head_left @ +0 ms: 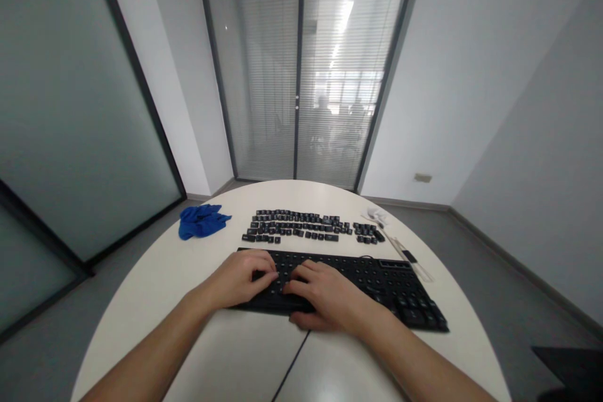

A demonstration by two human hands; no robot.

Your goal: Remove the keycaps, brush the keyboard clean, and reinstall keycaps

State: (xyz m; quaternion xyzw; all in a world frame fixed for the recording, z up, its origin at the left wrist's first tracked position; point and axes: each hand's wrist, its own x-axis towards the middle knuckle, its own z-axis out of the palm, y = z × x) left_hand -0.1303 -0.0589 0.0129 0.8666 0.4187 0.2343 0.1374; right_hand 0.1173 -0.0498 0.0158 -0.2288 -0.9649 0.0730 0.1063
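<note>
A black keyboard (pixel 372 273) lies across the table before me, many of its key positions stripped of their caps. Over its left end, my left hand (pixel 247 276) is closed, thumb and finger tips nearly meeting; whatever they pinch is too small to make out. My right hand (pixel 325 292) is open, its bent fingers apart and touching the keyboard's left-middle part. Its thumb lies along the front edge. Beyond the keyboard, loose black keycaps (pixel 301 226) sit in rows, with a smaller group of keycaps (pixel 370 232) on the right. The keys at the keyboard's right front still wear caps.
A crumpled blue cloth (pixel 201 221) lies at the table's left. Crumpled white tissue (pixel 377 216) and thin pale sticks (pixel 400 250) with a small black piece (pixel 409 256) are at the right. The white table (pixel 207 352) has a rounded far edge and a seam.
</note>
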